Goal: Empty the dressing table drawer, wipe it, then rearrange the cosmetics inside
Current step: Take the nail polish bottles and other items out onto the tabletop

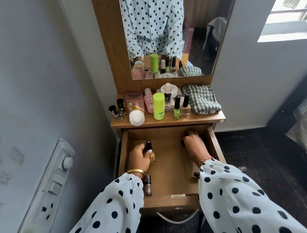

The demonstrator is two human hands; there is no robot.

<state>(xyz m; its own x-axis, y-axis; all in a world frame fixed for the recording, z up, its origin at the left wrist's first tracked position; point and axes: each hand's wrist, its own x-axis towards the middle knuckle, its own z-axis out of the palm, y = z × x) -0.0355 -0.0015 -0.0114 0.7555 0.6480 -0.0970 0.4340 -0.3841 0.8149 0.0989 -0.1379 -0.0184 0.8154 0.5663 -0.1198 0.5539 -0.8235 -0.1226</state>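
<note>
The wooden drawer (170,168) is pulled out below the dressing table top. My left hand (139,157) grips a yellow nail polish bottle (151,154) with a black cap at the drawer's left side. My right hand (193,143) is curled over a small dark item (182,143) near the drawer's far right corner; most of that item is hidden. A glittery brown bottle (147,185) lies under my left wrist. Another dark-capped item (196,174) peeks out beside my right sleeve.
On the table top (168,121) stand several cosmetics: a pink Vaseline tube (135,108), a lime green bottle (159,106), nail polishes (117,110), and a folded green checked cloth (200,99). A mirror (168,30) rises behind. A switch panel (47,190) is on the left wall.
</note>
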